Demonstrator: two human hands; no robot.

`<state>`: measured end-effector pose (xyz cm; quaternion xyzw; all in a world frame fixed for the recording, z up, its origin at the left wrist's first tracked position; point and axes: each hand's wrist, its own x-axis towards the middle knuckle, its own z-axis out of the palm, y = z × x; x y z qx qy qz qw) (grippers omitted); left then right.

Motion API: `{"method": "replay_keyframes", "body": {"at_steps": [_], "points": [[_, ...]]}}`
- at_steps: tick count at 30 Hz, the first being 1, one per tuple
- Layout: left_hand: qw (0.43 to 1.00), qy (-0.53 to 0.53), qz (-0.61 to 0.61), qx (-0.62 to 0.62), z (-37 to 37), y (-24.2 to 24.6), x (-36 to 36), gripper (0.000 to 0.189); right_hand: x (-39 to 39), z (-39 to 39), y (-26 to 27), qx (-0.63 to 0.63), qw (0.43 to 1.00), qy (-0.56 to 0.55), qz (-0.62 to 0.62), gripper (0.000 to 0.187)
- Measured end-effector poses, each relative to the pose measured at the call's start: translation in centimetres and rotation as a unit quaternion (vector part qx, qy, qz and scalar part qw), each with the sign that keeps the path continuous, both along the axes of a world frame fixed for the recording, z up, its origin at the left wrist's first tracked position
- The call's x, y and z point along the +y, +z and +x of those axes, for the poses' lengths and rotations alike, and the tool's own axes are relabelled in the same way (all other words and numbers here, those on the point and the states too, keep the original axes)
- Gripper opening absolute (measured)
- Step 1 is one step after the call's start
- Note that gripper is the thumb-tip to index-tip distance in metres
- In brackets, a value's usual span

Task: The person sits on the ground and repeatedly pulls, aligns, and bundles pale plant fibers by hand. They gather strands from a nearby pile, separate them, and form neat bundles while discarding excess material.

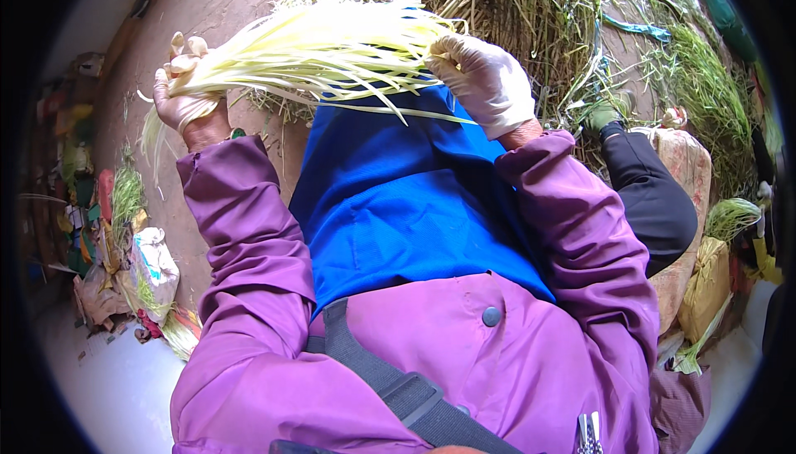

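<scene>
A bundle of long, pale yellow leaves (311,46), like blanched chives, is stretched out sideways in front of me. My left hand (186,84), in a thin whitish glove, is closed round the bundle's narrow end. On the other side my right hand (482,84), gloved alike, has thumb and fingertips together at the loose leaf tips. Whether it pinches a leaf there cannot be made out. Beneath the bundle a blue apron (423,217) covers my lap. A few pale strands hang below my left hand.
A big heap of straw-like stalks and green leaves (528,31) lies at the top right. Close by on the right are a co-worker's dark-clad leg (650,199) and a worn cushion or sack (684,162). Bags (155,267) and bundled goods stand at the left.
</scene>
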<state>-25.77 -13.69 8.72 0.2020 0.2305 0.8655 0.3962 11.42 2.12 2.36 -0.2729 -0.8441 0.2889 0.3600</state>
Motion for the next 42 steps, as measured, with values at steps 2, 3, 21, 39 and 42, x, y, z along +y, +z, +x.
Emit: {"method": "replay_keyframes", "body": {"at_steps": [2,3,21,39,42], "points": [[1.0,0.015,-0.01,0.0,0.2,0.1,0.1,0.056,0.2,0.0,-0.1,-0.008,1.0,0.0,0.013,0.013],[0.999,0.035,-0.023,-0.001,0.2,0.1,0.1,0.056,0.3,0.1,-0.2,-0.015,1.0,0.001,0.009,0.012],[1.0,-0.006,-0.01,-0.004,-0.9,-0.3,-0.1,0.056,2.6,3.0,-1.5,0.038,0.896,-0.064,-0.437,0.017],[1.0,-0.002,-0.021,-0.01,-0.4,-0.2,0.2,0.052,-1.7,1.5,-1.3,-0.082,0.995,0.052,-0.031,0.02],[0.999,0.003,-0.016,-0.029,-0.1,0.0,0.2,0.049,-2.2,1.4,-1.8,-0.048,0.997,0.048,-0.03,0.016]]}}
